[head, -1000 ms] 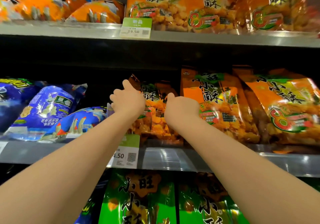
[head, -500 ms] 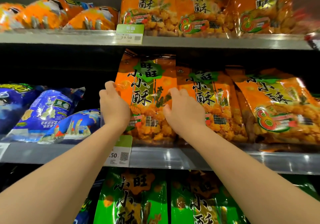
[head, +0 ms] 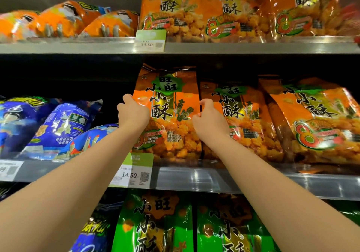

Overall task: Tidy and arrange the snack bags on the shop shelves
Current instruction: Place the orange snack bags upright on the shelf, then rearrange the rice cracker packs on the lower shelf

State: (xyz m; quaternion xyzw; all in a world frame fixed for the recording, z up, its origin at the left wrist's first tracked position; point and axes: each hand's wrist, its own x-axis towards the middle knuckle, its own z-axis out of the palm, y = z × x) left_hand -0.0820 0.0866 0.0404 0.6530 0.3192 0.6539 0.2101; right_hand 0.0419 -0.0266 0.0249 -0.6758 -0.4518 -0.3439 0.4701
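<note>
An orange snack bag stands upright at the front of the middle shelf. My left hand grips its left edge with the thumb on the bag's front. My right hand grips its right edge, between this bag and the orange bag beside it. A third orange bag leans at the far right of the same shelf.
Blue snack bags lie to the left on the middle shelf. The top shelf carries orange bags and rounder orange packs. Green bags stand on the shelf below. A price tag reads 14.50.
The orange bag, slumped low a second ago, has been pulled upright to the shelf front. My hands have shifted to its two side edges.
</note>
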